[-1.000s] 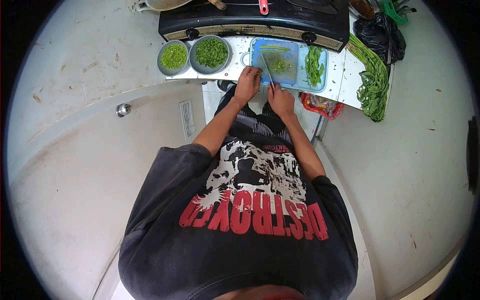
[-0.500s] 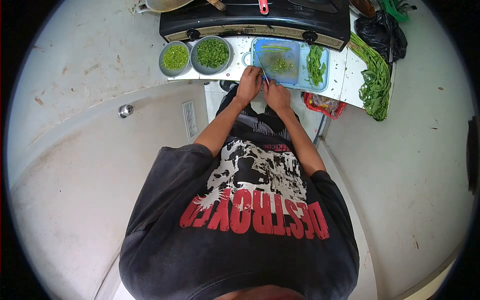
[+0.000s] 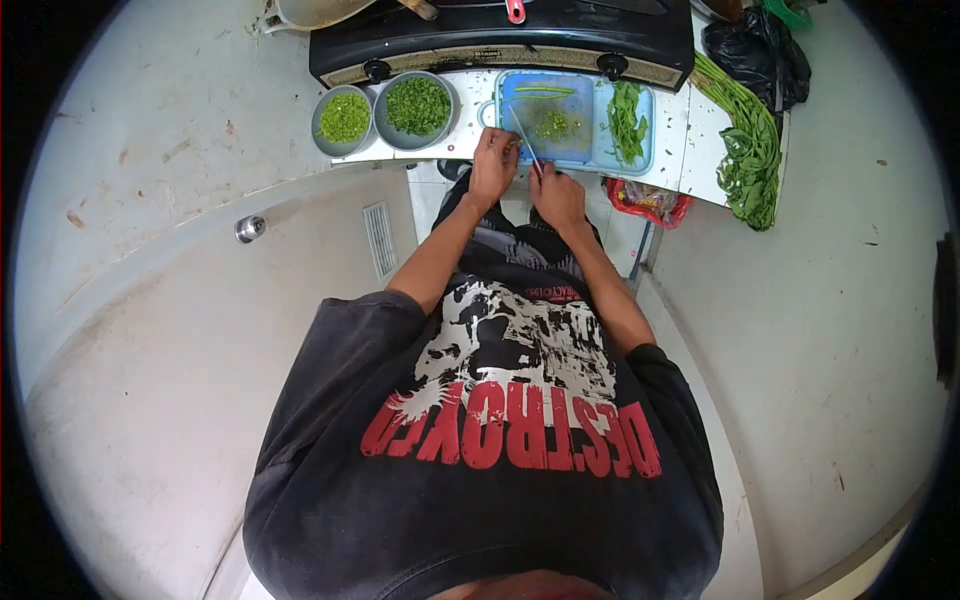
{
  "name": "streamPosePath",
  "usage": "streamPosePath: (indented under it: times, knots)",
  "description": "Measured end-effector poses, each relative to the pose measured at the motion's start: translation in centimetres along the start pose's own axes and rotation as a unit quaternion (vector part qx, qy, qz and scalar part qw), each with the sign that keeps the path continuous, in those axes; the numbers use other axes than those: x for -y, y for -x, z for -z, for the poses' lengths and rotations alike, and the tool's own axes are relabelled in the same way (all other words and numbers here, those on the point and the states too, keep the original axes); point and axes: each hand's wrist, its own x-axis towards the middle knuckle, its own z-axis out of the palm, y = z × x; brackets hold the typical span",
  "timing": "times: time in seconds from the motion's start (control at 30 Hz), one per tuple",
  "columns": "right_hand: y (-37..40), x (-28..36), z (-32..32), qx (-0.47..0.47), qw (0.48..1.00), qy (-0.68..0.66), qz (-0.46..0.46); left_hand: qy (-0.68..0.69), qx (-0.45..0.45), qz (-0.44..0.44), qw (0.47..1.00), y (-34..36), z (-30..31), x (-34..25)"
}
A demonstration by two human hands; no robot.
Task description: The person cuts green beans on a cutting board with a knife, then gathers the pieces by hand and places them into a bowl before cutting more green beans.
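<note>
My right hand (image 3: 558, 195) is wrapped round the handle of a knife (image 3: 526, 137), its blade slanting up and left over the blue cutting board (image 3: 588, 155). Close beside the blade, at the board's front left corner, my left hand (image 3: 494, 165) has its fingers curled together; what they pinch is hidden. Small chopped green pieces (image 3: 556, 125) lie in the middle of the board's left part. Behind them rest a few long green stems (image 3: 543, 92). Leafy greens (image 3: 627, 122) fill much of the right part.
Left of the board stand a grey bowl of light green pieces (image 3: 343, 118) and one of darker chopped greens (image 3: 418, 106). A black stove (image 3: 490, 35) runs along the back. At right lie a leafy bunch (image 3: 748, 160) and a black plastic bag (image 3: 760, 60). A red bag (image 3: 650, 203) sits below the counter.
The whole counter scene has shifted slightly up and left in view. The knife blade shows a little farther from my left fingers. Both hands stay at the board's front edge.
</note>
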Motion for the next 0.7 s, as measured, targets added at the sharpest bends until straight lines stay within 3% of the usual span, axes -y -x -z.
streamPosePath:
  times: [0.7]
  knots:
    - [-0.2,-0.4,-0.6,0.001,1.0,0.015,0.021,-0.003,0.023,0.033,0.999,-0.1,0.4,0.1]
